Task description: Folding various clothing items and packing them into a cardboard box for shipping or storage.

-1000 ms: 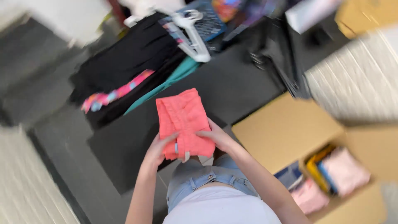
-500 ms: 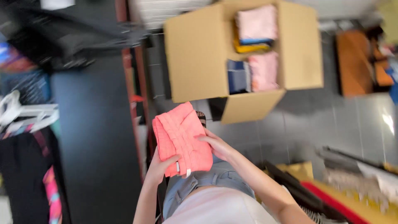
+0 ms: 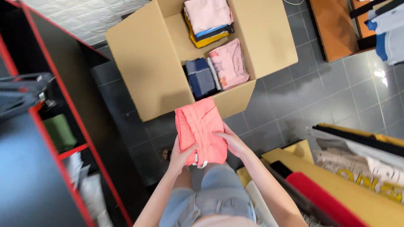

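Note:
I hold a folded coral-pink garment (image 3: 198, 128) flat in front of me with both hands. My left hand (image 3: 180, 157) grips its lower left edge from underneath. My right hand (image 3: 231, 141) lies on its right side, fingers spread over the cloth. Just beyond the garment stands an open cardboard box (image 3: 143, 71) on the grey tiled floor. Inside the box lie a folded navy garment (image 3: 200, 77), a pale pink one (image 3: 229, 63), and a stack of pink, blue, black and yellow clothes (image 3: 208, 21) at its far end.
A black shelf unit with red edges (image 3: 50, 126) stands to my left, with a green item (image 3: 59, 132) on a lower shelf. At the right lie yellow, red and black boards with folded cloth (image 3: 357, 168). A brown wooden piece (image 3: 336, 25) stands at the upper right.
My view has swung from a dark table with clothes and hangers round to the open box on the floor. The coral-pink garment stays in both hands and is now close to the box.

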